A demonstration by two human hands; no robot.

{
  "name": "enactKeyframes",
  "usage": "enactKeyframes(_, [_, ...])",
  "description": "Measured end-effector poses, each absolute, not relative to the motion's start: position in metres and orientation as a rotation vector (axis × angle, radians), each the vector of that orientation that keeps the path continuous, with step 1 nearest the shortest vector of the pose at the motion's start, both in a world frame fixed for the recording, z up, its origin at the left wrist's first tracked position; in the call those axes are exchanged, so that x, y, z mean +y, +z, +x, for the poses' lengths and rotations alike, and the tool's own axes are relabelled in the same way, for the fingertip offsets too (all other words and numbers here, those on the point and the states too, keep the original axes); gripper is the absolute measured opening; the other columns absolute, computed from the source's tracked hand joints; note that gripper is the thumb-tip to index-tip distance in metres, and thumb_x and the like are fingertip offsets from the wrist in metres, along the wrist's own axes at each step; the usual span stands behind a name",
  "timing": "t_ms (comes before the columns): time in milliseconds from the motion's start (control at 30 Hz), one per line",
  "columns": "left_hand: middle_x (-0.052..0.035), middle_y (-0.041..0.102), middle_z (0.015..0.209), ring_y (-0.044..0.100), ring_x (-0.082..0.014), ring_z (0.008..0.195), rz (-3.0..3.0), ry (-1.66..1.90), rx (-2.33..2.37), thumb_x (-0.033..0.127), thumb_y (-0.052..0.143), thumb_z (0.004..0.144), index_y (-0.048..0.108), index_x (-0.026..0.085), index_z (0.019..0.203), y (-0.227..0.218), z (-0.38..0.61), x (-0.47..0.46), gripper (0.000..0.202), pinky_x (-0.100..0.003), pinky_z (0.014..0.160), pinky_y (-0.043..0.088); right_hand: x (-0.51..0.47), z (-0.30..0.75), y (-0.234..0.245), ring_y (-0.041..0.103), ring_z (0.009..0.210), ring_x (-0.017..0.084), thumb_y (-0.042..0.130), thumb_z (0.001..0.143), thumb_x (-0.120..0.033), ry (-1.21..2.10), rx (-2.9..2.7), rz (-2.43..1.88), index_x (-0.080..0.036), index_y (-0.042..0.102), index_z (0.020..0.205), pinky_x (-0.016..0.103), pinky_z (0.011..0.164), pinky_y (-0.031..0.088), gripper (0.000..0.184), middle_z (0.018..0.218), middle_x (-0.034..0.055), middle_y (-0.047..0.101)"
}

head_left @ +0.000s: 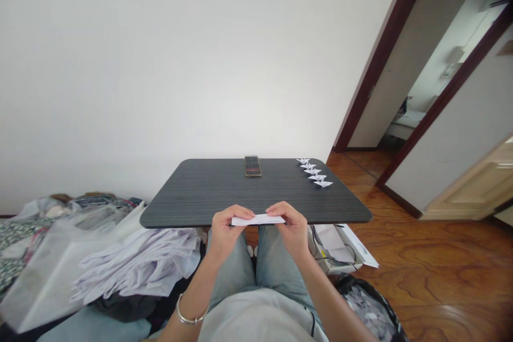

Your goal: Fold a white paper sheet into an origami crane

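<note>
A narrow folded strip of white paper (pixel 258 219) is held at the near edge of the dark grey table (pixel 200 192). My left hand (pixel 226 230) pinches its left end with curled fingers. My right hand (pixel 292 227) pinches its right end the same way. Both hands hover just at the table's front rim, above my knees. Several small folded white paper figures (pixel 315 172) lie in a row at the table's far right. A dark phone-like object (pixel 253 166) stands at the far middle edge.
White sheets and plastic bags (pixel 120 262) are piled at my left. A box with papers and cables (pixel 340 248) sits under the table's right side. A wooden floor (pixel 441 267) and an open doorway (pixel 420 96) lie to the right.
</note>
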State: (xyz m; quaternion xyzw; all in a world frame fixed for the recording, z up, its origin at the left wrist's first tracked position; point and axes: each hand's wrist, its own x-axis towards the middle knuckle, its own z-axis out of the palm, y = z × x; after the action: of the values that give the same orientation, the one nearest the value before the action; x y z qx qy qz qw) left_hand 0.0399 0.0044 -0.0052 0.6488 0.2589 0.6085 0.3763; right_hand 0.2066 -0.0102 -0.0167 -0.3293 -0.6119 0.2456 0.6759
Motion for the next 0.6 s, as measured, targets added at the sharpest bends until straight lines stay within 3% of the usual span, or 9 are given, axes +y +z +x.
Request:
enactKeyframes(233, [-0.0059, 0.073, 0.071, 0.068, -0.02, 0.071, 1.654, 1.567, 0.718, 0.023, 0.067, 0.072, 0.07, 0.018, 0.066, -0.005, 0.0346, 0.0047, 0.009, -0.031, 0.071, 0.052, -0.0117, 0.2069, -0.0149, 0.061, 0.07, 0.019, 0.06, 0.076, -0.015, 0.546, -1.362, -0.757, -0.021, 0.067, 0.068, 0.029, 0.063, 0.046, 0.012, 0.07, 0.0032, 0.065])
enactKeyframes(600, [-0.0037, 0.074, 0.068, 0.067, -0.02, 0.065, 1.482, 1.549, 1.003, 0.019, 0.069, 0.064, 0.073, 0.019, 0.066, 0.0013, 0.0338, 0.0001, 0.004, -0.031, 0.068, 0.054, -0.0145, 0.207, -0.0135, 0.055, 0.066, 0.017, 0.063, 0.074, -0.021, 0.674, -1.335, -0.883, -0.02, 0.061, 0.062, 0.025, 0.057, 0.043, 0.012, 0.066, 0.0011, 0.06])
